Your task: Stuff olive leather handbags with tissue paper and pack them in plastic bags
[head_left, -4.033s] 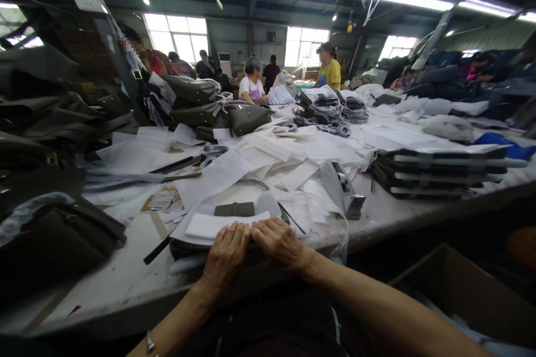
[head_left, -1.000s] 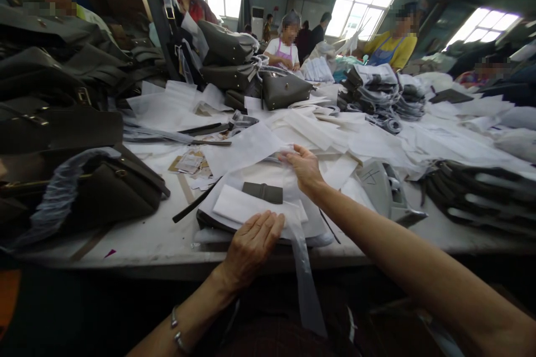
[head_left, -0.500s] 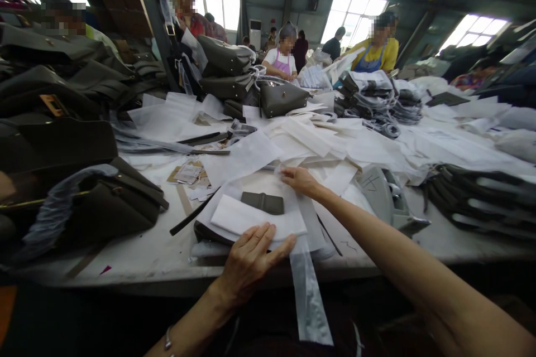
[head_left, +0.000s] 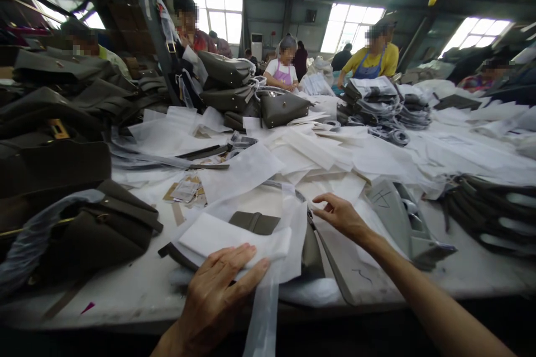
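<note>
A dark olive handbag (head_left: 312, 254) lies flat on the table in front of me, partly covered by thin white paper. On top sits a folded white padding sheet (head_left: 234, 237), and an olive leather piece with a band across it (head_left: 254, 223) shows just behind the fold. My left hand (head_left: 221, 284) rests flat on the sheet with its fingers stretched out. A translucent strip (head_left: 263, 312) hangs from beside it over the table's front edge. Off the bag's right side, my right hand (head_left: 341, 215) hovers with fingers apart, holding nothing, close to a dark strap (head_left: 333, 268).
A grey tape dispenser (head_left: 389, 217) stands right of my right hand. Dark bags (head_left: 117, 217) are piled at the left, and stacked dark pieces (head_left: 489, 217) lie at the right. Loose white sheets (head_left: 310, 148) spread behind. Several people work across the table.
My right hand has let go of the paper's far edge and moved right. The padding sheet and leather piece sit further left under my left hand, and more of the bag's right side shows.
</note>
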Action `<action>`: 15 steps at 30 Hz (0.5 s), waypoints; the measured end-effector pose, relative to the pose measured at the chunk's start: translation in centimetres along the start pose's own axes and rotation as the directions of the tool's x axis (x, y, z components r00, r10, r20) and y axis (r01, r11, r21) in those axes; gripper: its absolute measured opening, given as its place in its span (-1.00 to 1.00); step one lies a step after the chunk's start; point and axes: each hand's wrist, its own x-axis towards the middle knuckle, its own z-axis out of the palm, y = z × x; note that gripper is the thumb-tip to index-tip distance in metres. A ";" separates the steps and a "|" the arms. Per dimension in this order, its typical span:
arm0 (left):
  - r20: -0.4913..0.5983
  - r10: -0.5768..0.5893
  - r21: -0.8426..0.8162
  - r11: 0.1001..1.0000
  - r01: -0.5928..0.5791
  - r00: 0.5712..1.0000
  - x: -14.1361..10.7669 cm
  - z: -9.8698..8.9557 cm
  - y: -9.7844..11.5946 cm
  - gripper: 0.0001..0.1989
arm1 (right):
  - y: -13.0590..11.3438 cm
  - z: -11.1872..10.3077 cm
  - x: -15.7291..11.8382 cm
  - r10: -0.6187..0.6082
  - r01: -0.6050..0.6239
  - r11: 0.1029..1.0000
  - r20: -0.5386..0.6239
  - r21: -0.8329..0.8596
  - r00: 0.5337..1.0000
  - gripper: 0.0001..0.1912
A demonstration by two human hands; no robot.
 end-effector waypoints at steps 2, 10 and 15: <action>-0.005 0.001 -0.011 1.000 -0.001 1.000 -0.3 -0.5 -0.5 -0.68 | -0.3 2.2 -0.2 -0.016 0.016 0.984 -0.003 0.176 1.000 -0.64; -0.038 -0.032 -0.015 0.999 0.031 0.999 -1.1 -1.5 -2.0 -0.75 | -3.3 7.2 1.2 0.179 -0.207 0.718 0.112 0.664 0.977 -0.80; -0.091 -0.108 -0.008 0.994 0.108 0.990 -1.0 -0.9 -1.6 -0.79 | -3.3 9.8 1.5 0.208 -0.134 0.451 0.042 0.882 0.977 -0.64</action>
